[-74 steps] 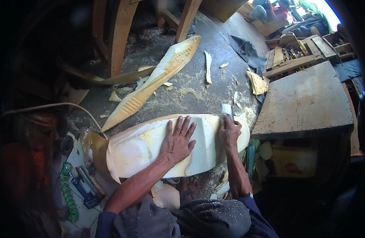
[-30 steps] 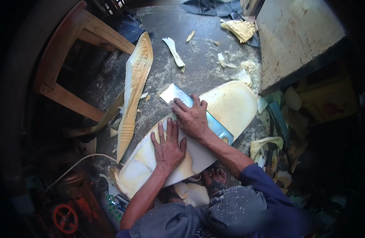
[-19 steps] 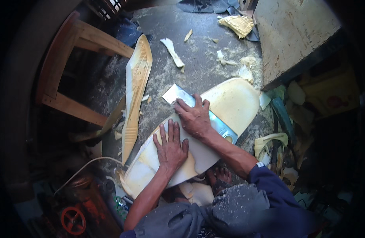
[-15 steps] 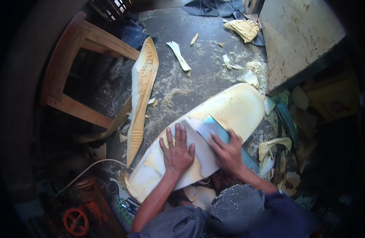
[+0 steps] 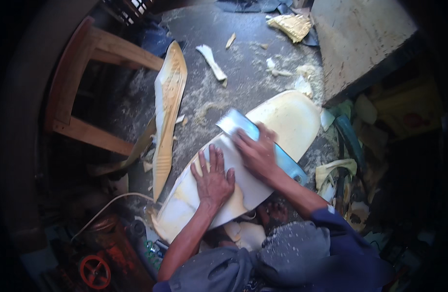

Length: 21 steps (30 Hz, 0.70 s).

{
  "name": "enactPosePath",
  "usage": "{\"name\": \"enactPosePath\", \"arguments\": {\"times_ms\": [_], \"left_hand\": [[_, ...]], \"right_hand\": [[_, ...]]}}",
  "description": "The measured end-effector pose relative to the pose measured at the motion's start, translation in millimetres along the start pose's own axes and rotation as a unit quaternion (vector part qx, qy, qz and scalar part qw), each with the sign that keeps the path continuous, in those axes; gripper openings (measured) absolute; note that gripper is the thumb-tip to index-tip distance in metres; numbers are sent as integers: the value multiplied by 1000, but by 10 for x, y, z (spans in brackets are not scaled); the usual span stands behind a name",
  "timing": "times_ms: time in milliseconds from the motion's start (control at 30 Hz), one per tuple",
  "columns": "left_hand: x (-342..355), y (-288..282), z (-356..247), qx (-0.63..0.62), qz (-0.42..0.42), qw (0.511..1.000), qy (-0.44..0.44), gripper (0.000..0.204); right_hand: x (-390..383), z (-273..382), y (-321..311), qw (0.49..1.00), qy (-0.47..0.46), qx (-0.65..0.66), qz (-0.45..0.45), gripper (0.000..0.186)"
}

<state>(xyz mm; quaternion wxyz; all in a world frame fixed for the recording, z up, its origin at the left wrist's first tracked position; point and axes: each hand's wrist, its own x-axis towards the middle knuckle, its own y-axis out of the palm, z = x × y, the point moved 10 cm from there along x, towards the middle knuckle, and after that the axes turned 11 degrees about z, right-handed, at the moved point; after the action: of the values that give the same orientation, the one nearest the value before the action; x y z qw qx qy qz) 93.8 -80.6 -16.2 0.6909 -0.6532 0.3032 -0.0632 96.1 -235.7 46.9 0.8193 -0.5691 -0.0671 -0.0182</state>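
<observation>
A long pale-yellow foam slab (image 5: 294, 114) with a rounded far end, shaped like a motorcycle seat cushion, lies diagonally in front of me. A grey-white sheet or patch (image 5: 250, 187) covers its middle. My left hand (image 5: 215, 184) presses flat on the slab at the patch's edge, fingers spread. In my right hand (image 5: 257, 151) is a long, flat, shiny bluish bar (image 5: 285, 163) with a hole near its lower end, gripped from above. The bar lies across the slab; its exact kind is unclear, and motion blurs its upper end and my fingers.
A narrow carved foam strip (image 5: 168, 117) lies left of the slab, by a wooden stool (image 5: 95, 136). Foam scraps (image 5: 212, 63) and dust litter the dark floor. A worn box-like board (image 5: 362, 44) stands far right; a red hand wheel (image 5: 95, 271) is lower left.
My right hand has pushed the bluish bar up and left across the slab, so its upper end now passes the slab's far edge. My left hand stays in place on the foam.
</observation>
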Motion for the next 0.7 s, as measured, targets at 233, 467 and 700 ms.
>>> {"name": "enactPosePath", "arguments": {"times_ms": [233,467,700], "left_hand": [[34,-110,13,-25,-34,999,1,78],[38,-77,-28,-13,-13,1000,-2,79],[112,34,14,-6,41,999,-22,77]], "right_hand": [[-601,-52,-15,996,34,24,76,46],[323,27,38,1000,-12,0,-12,40],[-185,49,-76,1000,-4,20,-20,43]]}}
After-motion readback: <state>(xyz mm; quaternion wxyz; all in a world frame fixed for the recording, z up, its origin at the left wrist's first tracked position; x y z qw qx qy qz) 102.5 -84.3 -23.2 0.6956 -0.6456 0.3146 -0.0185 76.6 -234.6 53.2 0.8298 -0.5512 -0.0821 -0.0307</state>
